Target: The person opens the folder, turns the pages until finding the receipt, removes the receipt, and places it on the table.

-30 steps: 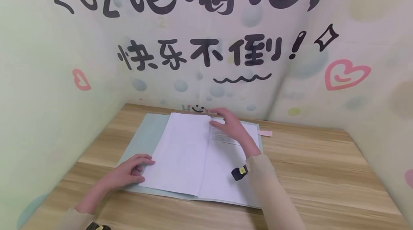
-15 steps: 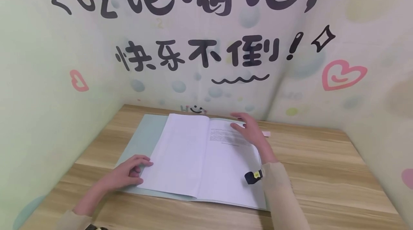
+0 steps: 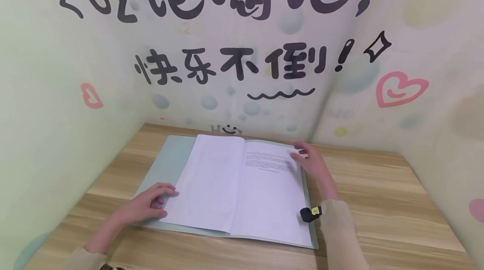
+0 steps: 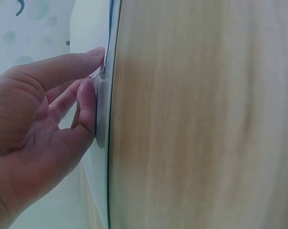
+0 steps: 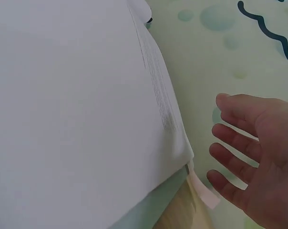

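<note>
An open book with a pale blue-green cover (image 3: 166, 160) lies flat on the table. Its left page (image 3: 211, 181) looks blank, while the right page (image 3: 270, 202) has a few lines of print near the top. My left hand (image 3: 145, 207) rests at the left page's lower outer edge, thumb and fingertips touching the paper and cover. Near the top right corner, my right hand (image 3: 313, 165) hovers with loosely bent fingers and nothing held. A pink ribbon-like strip (image 5: 205, 192) sticks out by that corner in the right wrist view; the right hand hides it in the head view.
The wood-grain table (image 3: 378, 202) extends to the right of the book and in front of it. A printed wall (image 3: 227, 106) with large black characters stands directly behind, and pale walls close off both sides.
My right hand has moved rightward across the top of the right page to its outer corner, uncovering the printed lines. The left hand has stayed on the left page's edge.
</note>
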A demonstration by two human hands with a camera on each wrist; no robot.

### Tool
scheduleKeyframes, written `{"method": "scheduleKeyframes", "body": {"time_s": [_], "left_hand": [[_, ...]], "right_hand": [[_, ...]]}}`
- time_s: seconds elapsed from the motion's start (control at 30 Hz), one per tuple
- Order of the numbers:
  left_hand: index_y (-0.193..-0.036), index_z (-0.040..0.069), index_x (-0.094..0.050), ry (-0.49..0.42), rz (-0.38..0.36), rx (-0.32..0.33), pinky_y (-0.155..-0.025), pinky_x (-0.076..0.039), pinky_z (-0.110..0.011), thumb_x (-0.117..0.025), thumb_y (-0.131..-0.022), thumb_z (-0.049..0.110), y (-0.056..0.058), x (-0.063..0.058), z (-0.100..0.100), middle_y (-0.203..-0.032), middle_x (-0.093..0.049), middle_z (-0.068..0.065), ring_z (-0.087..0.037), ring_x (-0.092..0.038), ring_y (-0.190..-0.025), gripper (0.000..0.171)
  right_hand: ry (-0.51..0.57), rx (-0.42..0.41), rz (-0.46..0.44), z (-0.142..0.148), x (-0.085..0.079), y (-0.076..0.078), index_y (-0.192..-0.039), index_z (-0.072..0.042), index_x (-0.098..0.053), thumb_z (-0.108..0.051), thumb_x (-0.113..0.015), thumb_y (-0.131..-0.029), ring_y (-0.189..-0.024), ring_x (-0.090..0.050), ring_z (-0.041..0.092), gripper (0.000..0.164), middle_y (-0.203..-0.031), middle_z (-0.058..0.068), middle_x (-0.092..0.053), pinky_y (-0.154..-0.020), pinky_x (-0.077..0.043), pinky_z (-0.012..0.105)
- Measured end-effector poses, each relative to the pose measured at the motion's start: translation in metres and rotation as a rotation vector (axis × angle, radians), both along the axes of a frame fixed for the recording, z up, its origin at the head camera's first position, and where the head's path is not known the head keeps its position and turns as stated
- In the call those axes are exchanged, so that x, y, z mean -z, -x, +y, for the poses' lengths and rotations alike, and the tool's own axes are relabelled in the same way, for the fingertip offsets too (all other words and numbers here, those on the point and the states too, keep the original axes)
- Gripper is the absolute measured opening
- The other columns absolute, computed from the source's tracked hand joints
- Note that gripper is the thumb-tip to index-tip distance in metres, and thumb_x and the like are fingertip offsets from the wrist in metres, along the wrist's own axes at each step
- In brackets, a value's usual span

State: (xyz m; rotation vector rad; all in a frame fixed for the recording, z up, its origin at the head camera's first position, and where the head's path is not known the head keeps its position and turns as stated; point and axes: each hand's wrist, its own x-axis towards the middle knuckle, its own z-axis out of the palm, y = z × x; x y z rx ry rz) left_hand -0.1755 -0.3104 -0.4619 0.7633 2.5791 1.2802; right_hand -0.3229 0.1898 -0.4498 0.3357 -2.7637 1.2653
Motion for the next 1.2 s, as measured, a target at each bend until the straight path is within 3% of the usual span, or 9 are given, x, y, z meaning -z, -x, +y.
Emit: {"method": "scheduleKeyframes", "body": {"time_s": [0.13, 0.37, 0.6, 0.97, 1.2], "left_hand": [[-0.123, -0.005, -0.059, -0.011, 0.011, 0.002, -0.074, -0.05, -0.019, -0.074, -0.085, 0.01, -0.002, -0.001, 0.0, -0.129, -0.046, -0.022, -0.009, -0.045, -0.089, 0.044], [-0.124, -0.004, -0.059, -0.024, 0.003, -0.009, -0.074, -0.049, -0.019, -0.074, -0.085, 0.009, -0.002, 0.002, -0.001, -0.13, -0.048, -0.003, -0.009, -0.046, -0.087, 0.044], [-0.124, -0.003, -0.059, -0.025, -0.008, -0.008, -0.074, -0.049, -0.019, -0.074, -0.085, 0.011, -0.001, 0.004, -0.002, -0.132, -0.046, 0.002, -0.009, -0.046, -0.088, 0.044], [-0.125, -0.005, -0.058, -0.035, -0.015, -0.017, -0.074, -0.05, -0.019, -0.074, -0.085, 0.01, -0.003, 0.003, -0.001, -0.131, -0.047, 0.004, -0.01, -0.047, -0.087, 0.046], [-0.125, -0.005, -0.058, -0.044, -0.008, -0.009, -0.074, -0.05, -0.019, -0.074, -0.085, 0.01, -0.003, 0.002, -0.001, -0.131, -0.047, 0.005, -0.011, -0.047, -0.087, 0.046]], "right_hand": [[-0.018, 0.037, -0.069, 0.009, 0.004, -0.002, -0.141, -0.006, -0.05, -0.022, -0.063, -0.096, -0.124, -0.053, 0.04, 0.05, -0.138, 0.022, -0.055, -0.099, -0.049, 0.053], [-0.04, 0.035, -0.126, 0.016, 0.011, -0.002, -0.142, 0.001, -0.047, -0.019, -0.07, -0.091, -0.126, -0.052, 0.042, 0.059, -0.137, 0.026, -0.055, -0.106, -0.043, 0.055], [-0.078, 0.042, -0.159, 0.02, 0.022, -0.003, -0.144, -0.001, -0.045, -0.024, -0.072, -0.09, -0.13, -0.048, 0.042, 0.064, -0.141, 0.024, -0.053, -0.11, -0.04, 0.056], [-0.124, -0.007, -0.172, 0.024, 0.022, -0.002, -0.138, 0.0, -0.051, -0.025, -0.07, -0.092, -0.131, -0.046, 0.044, 0.056, -0.138, 0.025, -0.052, -0.109, -0.039, 0.059], [-0.09, 0.011, -0.152, 0.024, 0.025, -0.003, -0.14, 0.0, -0.05, -0.021, -0.072, -0.09, -0.131, -0.046, 0.044, 0.059, -0.139, 0.025, -0.052, -0.109, -0.038, 0.059]]}}
